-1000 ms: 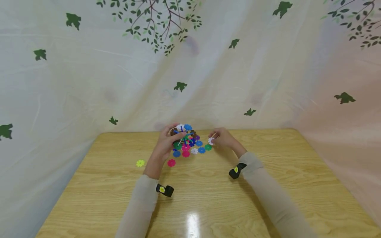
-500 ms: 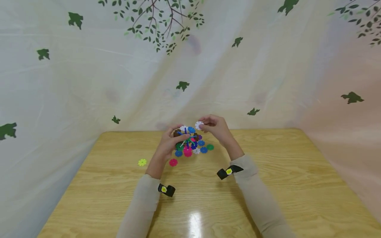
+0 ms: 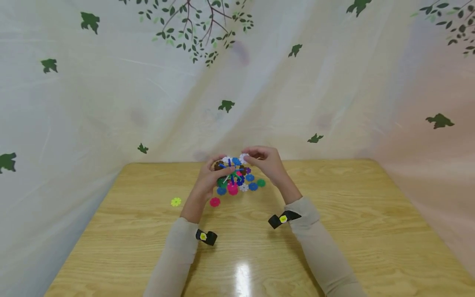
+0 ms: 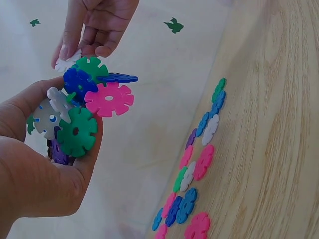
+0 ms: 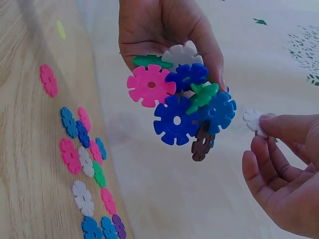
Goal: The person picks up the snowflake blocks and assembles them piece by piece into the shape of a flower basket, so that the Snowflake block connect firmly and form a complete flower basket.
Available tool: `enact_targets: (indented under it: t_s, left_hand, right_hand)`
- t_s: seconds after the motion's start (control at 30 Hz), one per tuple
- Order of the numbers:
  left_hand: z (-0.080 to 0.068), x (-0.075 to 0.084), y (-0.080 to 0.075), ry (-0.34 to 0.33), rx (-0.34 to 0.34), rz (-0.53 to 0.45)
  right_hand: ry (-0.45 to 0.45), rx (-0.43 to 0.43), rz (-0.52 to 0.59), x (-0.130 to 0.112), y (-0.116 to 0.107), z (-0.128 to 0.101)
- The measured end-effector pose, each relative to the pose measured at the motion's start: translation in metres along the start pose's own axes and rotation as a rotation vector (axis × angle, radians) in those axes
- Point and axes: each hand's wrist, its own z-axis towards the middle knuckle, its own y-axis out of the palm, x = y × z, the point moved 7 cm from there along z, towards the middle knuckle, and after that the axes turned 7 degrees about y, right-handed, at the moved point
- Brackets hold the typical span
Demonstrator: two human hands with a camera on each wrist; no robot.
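My left hand (image 3: 205,181) grips a ball-like cluster of interlocking plastic flower discs (image 5: 175,120), raised above the table. Green, pink, blue, white, brown and purple discs jut out of it at different angles. Thumb and fingers of that hand wrap its side, hiding part of it. My right hand (image 3: 270,164) pinches a single white flower disc (image 5: 252,120) between thumb and forefinger. In the right wrist view that disc is beside the cluster, with a gap from the blue and brown discs. The left wrist view shows it partly behind the green disc (image 4: 89,67).
Loose flower discs (image 4: 204,162) in several colours lie on the wooden table (image 3: 334,231) below the hands, near its far edge. A yellow disc (image 3: 176,201) and a pink disc (image 3: 215,202) lie apart, nearer me. Behind the table hangs a pale leaf-printed curtain (image 3: 178,90).
The right hand has lifted the white disc from the right of the loose discs and carried it up and left to the cluster. The left hand has stayed nearly still.
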Motion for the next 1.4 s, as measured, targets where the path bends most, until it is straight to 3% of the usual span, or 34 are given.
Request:
enact_targets:
  t_s: [0.53, 0.93, 1.23, 1.4]
  left_hand:
    - [-0.001, 0.001, 0.004, 0.009, 0.013, 0.012]
    - [-0.002, 0.001, 0.004, 0.034, 0.053, 0.044]
    - [-0.004, 0.003, 0.0, 0.034, 0.084, 0.05]
    - [-0.003, 0.001, 0.004, -0.024, 0.036, 0.048]
  right_hand:
    - [-0.078, 0.03, -0.108, -0.008, 0.009, -0.004]
    - [-0.135, 0.123, -0.09, -0.006, 0.011, -0.005]
    - [-0.127, 0.092, -0.014, -0.003, 0.019, -0.004]
    - [-0.117, 0.062, -0.026, -0.005, 0.015, -0.005]
